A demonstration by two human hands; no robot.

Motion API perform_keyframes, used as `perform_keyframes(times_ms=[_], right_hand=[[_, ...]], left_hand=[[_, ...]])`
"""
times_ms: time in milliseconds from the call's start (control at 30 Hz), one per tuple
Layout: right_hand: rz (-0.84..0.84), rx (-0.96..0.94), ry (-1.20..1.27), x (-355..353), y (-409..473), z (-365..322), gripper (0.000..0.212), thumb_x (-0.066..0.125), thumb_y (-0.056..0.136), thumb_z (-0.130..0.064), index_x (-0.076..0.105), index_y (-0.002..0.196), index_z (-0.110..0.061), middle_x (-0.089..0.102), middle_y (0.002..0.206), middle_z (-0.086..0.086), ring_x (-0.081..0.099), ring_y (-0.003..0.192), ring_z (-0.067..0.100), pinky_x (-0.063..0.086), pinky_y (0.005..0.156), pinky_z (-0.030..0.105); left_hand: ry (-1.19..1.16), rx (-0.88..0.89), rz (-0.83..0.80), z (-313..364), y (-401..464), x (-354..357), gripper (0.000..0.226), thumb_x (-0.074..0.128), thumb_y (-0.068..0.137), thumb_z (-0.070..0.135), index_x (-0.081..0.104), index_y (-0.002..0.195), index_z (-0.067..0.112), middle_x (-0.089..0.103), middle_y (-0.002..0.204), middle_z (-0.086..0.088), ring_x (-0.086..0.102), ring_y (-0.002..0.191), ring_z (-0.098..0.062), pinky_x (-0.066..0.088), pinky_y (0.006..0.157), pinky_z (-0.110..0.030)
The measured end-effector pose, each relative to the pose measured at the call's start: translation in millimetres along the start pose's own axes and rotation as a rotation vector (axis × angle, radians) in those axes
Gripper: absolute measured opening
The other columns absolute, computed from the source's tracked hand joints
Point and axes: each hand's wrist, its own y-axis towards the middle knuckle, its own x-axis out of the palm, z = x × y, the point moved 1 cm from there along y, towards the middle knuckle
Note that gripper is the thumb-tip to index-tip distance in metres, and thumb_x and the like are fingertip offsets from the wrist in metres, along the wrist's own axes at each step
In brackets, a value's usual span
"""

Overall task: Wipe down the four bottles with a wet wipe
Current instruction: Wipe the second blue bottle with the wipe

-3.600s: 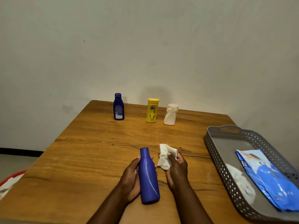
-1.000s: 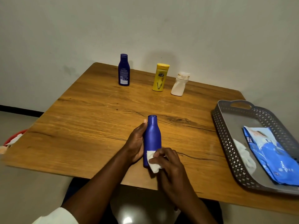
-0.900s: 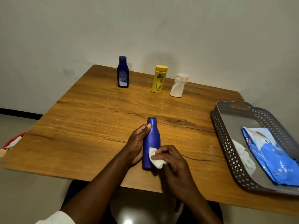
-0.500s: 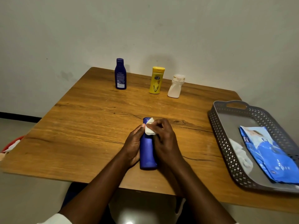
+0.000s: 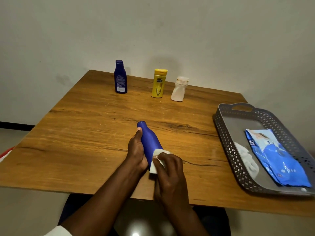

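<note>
Grey basket (image 5: 226,142) (wipes pack (image 5: 276,159) inside)

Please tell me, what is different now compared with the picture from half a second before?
The right hand has slid the wet wipe from the neck down to the lower body of the blue bottle, which now tilts left. The left hand still grips that bottle. The three bottles at the back and the grey basket stayed put.
</note>
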Motion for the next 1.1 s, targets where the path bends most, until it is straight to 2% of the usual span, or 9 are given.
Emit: perform_keyframes(times_ms=[200, 333, 400, 500, 633, 733, 867, 967, 1100], right_hand=[[-0.016, -0.131, -0.141, 7, -8, -3, 0.036, 0.056, 0.084, -0.019, 0.064, 0.116, -0.005, 0.049, 0.122, 0.010, 0.047, 0.113, 0.027, 0.049, 0.092, 0.037], [-0.120, -0.199, -0.088, 3, -16, -5, 0.036, 0.056, 0.085, -0.022, 0.066, 0.116, -0.007, 0.061, 0.120, 0.008, 0.048, 0.116, 0.023, 0.049, 0.093, 0.034], [-0.152, -0.200, 0.031, -4, -19, -6, 0.036, 0.056, 0.084, -0.019, 0.064, 0.117, -0.008, 0.057, 0.122, 0.005, 0.049, 0.116, 0.019, 0.048, 0.094, 0.025], [-0.057, 0.067, 0.451, -19, -12, -3, 0.033, 0.051, 0.083, -0.006, 0.064, 0.112, -0.016, 0.051, 0.122, -0.005, 0.046, 0.118, 0.009, 0.044, 0.088, 0.009], [0.065, 0.621, 0.952, -40, 28, 6, 0.038, 0.048, 0.089, 0.006, 0.071, 0.095, -0.024, 0.057, 0.111, -0.012, 0.054, 0.111, 0.007, 0.056, 0.079, 0.028], [0.082, 0.611, 0.898, -41, 72, 16, 0.037, 0.046, 0.091, 0.008, 0.068, 0.096, -0.022, 0.057, 0.112, -0.007, 0.052, 0.102, -0.009, 0.046, 0.078, 0.008], [-0.019, 0.478, 0.699, -13, 116, 26, 0.035, 0.046, 0.091, 0.008, 0.070, 0.102, -0.013, 0.054, 0.106, -0.006, 0.050, 0.096, -0.013, 0.040, 0.078, 0.003], [-0.168, 0.440, 0.670, 8, 122, 21, 0.024, 0.047, 0.094, -0.002, 0.069, 0.102, -0.007, 0.052, 0.110, 0.002, 0.054, 0.092, -0.007, 0.043, 0.074, 0.008], [-0.193, 0.342, 0.609, 27, 101, 11, 0.020, 0.049, 0.095, -0.011, 0.067, 0.104, -0.009, 0.051, 0.109, -0.001, 0.053, 0.106, 0.013, 0.047, 0.093, 0.030]], left_hand=[[0.015, -0.010, 0.051, 4, -5, 3, 0.043, 0.059, 0.089, 0.046, 0.059, 0.105, 0.006, 0.066, 0.086, -0.011, 0.062, 0.072, -0.024, 0.049, 0.062, -0.035], [0.022, 0.013, 0.052, 8, -5, -2, 0.052, 0.058, 0.089, 0.046, 0.058, 0.120, 0.005, 0.067, 0.102, -0.015, 0.063, 0.078, -0.026, 0.053, 0.061, -0.034], [-0.015, 0.014, 0.011, 11, -4, -4, 0.055, 0.053, 0.092, 0.045, 0.052, 0.129, 0.004, 0.063, 0.109, -0.018, 0.063, 0.077, -0.025, 0.055, 0.054, -0.032], [-0.040, 0.015, -0.092, 12, -5, -6, 0.053, 0.048, 0.094, 0.047, 0.052, 0.125, 0.004, 0.066, 0.096, -0.013, 0.064, 0.076, -0.022, 0.056, 0.056, -0.031], [0.008, 0.040, -0.218, 11, -10, -9, 0.047, 0.051, 0.087, 0.053, 0.056, 0.102, 0.009, 0.060, 0.078, -0.008, 0.060, 0.067, -0.018, 0.051, 0.061, -0.029], [0.084, 0.046, -0.291, 8, -14, -12, 0.052, 0.064, 0.079, 0.054, 0.054, 0.101, 0.007, 0.058, 0.075, -0.007, 0.058, 0.061, -0.017, 0.051, 0.054, -0.026], [0.102, 0.043, -0.354, 7, -15, -14, 0.058, 0.072, 0.073, 0.048, 0.054, 0.111, 0.008, 0.059, 0.080, -0.006, 0.058, 0.061, -0.018, 0.050, 0.052, -0.027], [0.087, 0.053, -0.325, 6, -18, -10, 0.045, 0.058, 0.085, 0.041, 0.058, 0.115, 0.007, 0.063, 0.085, -0.009, 0.062, 0.065, -0.018, 0.053, 0.055, -0.027], [0.023, 0.018, -0.339, 6, -21, -8, 0.037, 0.042, 0.096, 0.034, 0.064, 0.110, 0.008, 0.071, 0.088, -0.011, 0.069, 0.077, -0.019, 0.057, 0.067, -0.026]])
